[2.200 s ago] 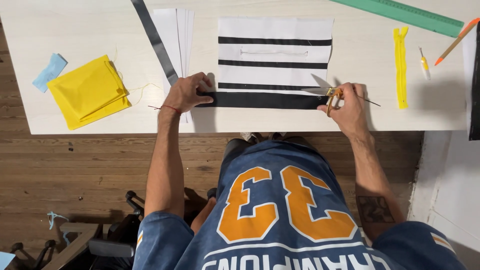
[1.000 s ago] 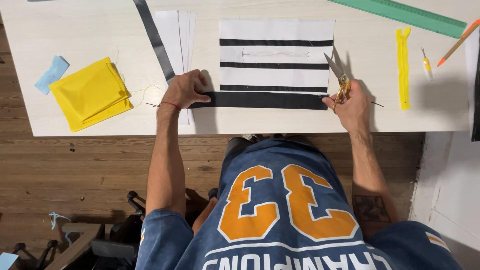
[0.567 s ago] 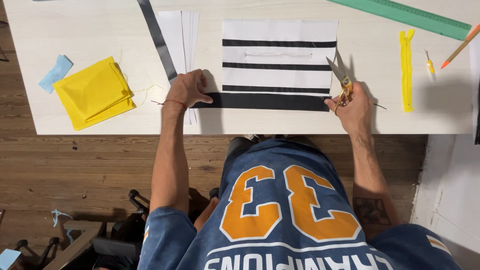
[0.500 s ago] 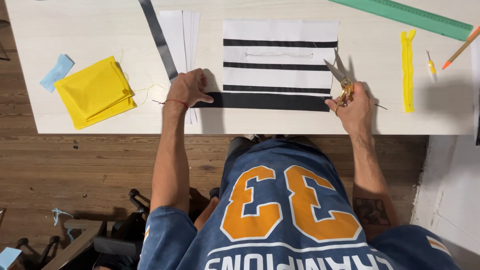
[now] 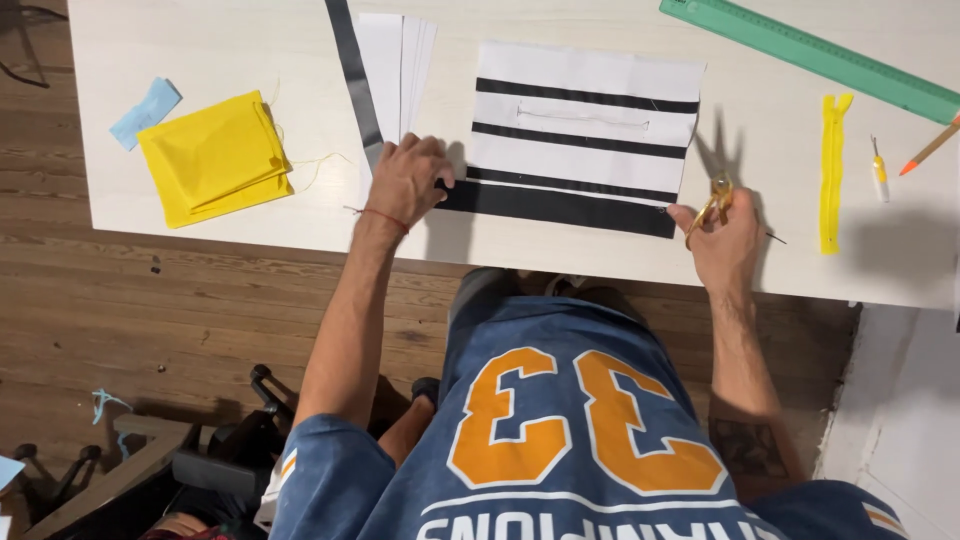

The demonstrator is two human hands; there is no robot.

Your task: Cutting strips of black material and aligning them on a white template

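black strip (image 5: 560,207) pinned flat by left hand (image 5: 408,180) | scissors (image 5: 712,200) gripped in right hand (image 5: 722,240) — strip's long axis runs leftward from the blades, right hand nearer its end

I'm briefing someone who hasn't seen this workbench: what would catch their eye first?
Probably the white sheet with black stripes in the middle of the table, its near black band pinned by the left hand while the right hand holds small gold-handled scissors at its right end. Next, the folded yellow fabric at far left and the yellow zipper at right.
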